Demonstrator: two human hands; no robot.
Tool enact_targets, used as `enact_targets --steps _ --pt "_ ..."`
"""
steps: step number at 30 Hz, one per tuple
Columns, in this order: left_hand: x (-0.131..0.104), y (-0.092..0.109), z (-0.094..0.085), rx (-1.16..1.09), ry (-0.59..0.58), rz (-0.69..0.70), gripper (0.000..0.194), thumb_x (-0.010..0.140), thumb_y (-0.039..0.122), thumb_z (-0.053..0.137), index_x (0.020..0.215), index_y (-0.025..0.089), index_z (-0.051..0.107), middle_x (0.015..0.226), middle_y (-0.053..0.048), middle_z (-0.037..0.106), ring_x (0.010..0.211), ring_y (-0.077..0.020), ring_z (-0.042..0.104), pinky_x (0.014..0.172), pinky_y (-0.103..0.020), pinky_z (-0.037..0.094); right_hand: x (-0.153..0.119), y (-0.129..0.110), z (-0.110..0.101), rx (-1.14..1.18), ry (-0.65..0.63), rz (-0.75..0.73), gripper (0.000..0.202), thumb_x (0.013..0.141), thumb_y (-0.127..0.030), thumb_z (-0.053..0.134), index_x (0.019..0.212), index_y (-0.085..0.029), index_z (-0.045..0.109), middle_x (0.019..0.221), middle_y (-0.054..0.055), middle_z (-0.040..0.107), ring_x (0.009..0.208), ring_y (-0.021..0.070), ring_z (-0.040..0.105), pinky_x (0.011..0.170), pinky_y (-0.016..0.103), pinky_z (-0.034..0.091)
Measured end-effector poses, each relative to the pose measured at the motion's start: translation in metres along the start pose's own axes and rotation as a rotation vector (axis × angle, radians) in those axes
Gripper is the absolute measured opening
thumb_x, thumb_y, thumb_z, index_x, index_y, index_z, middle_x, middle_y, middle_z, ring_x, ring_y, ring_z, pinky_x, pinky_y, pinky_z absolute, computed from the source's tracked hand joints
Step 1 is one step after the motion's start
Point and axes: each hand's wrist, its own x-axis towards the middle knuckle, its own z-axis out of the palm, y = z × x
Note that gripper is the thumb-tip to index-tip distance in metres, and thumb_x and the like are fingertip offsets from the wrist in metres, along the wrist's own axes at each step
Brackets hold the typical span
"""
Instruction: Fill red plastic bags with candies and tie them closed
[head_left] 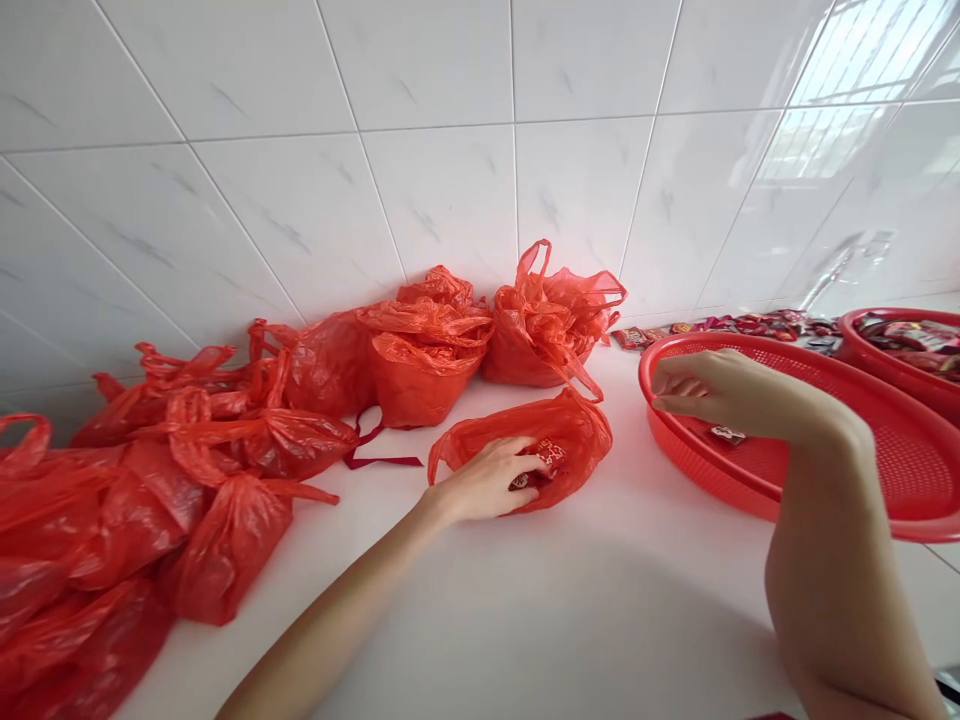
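Observation:
My left hand [491, 478] reaches into an open red plastic bag [585, 425] lying in front of me. Its thumb and fingers are apart, close to or touching a small red-and-white wrapped packet [551, 457]; a darker packet shows in the gap between them. Over the near left part of a red plastic basket [847, 390], my right hand [701, 385] is bent at the wrist with its fingers curled closed. Whatever those fingers may hold is hidden. Below this hand a small wrapped packet [727, 434] lies in the basket.
Tied red bags [232, 530] are heaped on the left. Two fuller bags, one a red bag [424, 370] and the other a red bag [525, 340], stand by the tiled wall. Wrapped packets [772, 325] lie behind the basket, beside a second red basket [862, 335]. A dark red ribbon [382, 461] lies on the white counter [525, 620].

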Motion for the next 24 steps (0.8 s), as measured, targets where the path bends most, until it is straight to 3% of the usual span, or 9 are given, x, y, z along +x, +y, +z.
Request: enact_targets --steps 3,6,13,16,18,21,24 --pt "0.003 0.002 0.005 0.012 0.028 0.030 0.035 0.091 0.021 0.060 0.125 0.027 0.068 0.139 -0.008 0.061 0.133 -0.0307 0.053 0.112 -0.044 0.042 0.006 -0.017 0.010 -0.039 -0.157 -0.098 0.021 0.090 -0.037 0.054 0.094 -0.024 0.071 0.098 0.007 0.073 0.092 0.0261 0.069 0.075 0.035 0.053" --pt "0.004 0.002 0.008 0.024 0.035 0.018 0.042 0.092 0.021 0.058 0.133 0.028 0.064 0.133 -0.008 0.062 0.131 -0.0310 0.054 0.112 -0.046 0.042 0.014 -0.029 0.025 -0.027 -0.221 -0.219 0.025 0.091 -0.031 0.054 0.105 -0.025 0.074 0.118 0.008 0.071 0.108 0.0292 0.068 0.089 0.040 0.053" --pt "0.004 -0.002 0.012 0.004 -0.006 -0.094 0.046 0.096 0.039 0.054 0.141 0.032 0.059 0.128 -0.011 0.055 0.128 -0.0347 0.053 0.106 -0.048 0.046 0.019 -0.048 0.041 -0.074 -0.428 -0.221 0.037 0.094 -0.029 0.056 0.127 -0.026 0.071 0.159 0.010 0.045 0.139 0.0350 0.051 0.101 0.043 0.051" --pt "0.003 -0.003 0.005 -0.002 -0.014 -0.113 0.054 0.097 0.043 0.052 0.149 0.030 0.048 0.134 -0.011 0.055 0.130 -0.0340 0.053 0.105 -0.046 0.045 0.020 -0.051 0.042 -0.101 -0.440 -0.193 0.043 0.095 -0.029 0.055 0.137 -0.024 0.064 0.159 0.011 0.044 0.140 0.0339 0.049 0.100 0.041 0.052" --pt "0.000 -0.005 -0.004 0.006 0.018 -0.113 0.049 0.096 0.041 0.052 0.144 0.028 0.053 0.131 -0.009 0.058 0.124 -0.0308 0.057 0.103 -0.042 0.046 0.021 -0.051 0.043 -0.133 -0.443 -0.157 0.042 0.095 -0.026 0.054 0.136 -0.023 0.064 0.154 0.013 0.049 0.134 0.0332 0.055 0.095 0.040 0.053" --pt "-0.004 -0.009 -0.016 0.028 0.053 -0.121 0.028 0.092 0.040 0.058 0.112 0.025 0.071 0.114 -0.005 0.065 0.106 -0.0250 0.064 0.088 -0.033 0.048 0.023 -0.049 0.045 -0.153 -0.419 -0.143 0.035 0.094 -0.025 0.057 0.127 -0.023 0.068 0.135 0.013 0.064 0.121 0.0314 0.062 0.089 0.038 0.053" --pt "-0.007 -0.008 -0.023 0.020 -0.005 -0.128 0.025 0.090 0.040 0.058 0.079 0.022 0.071 0.088 -0.003 0.067 0.082 -0.0206 0.065 0.068 -0.029 0.043 0.024 -0.047 0.047 -0.132 -0.385 -0.171 0.030 0.091 -0.027 0.060 0.119 -0.026 0.071 0.115 0.009 0.071 0.108 0.0290 0.066 0.082 0.035 0.053"
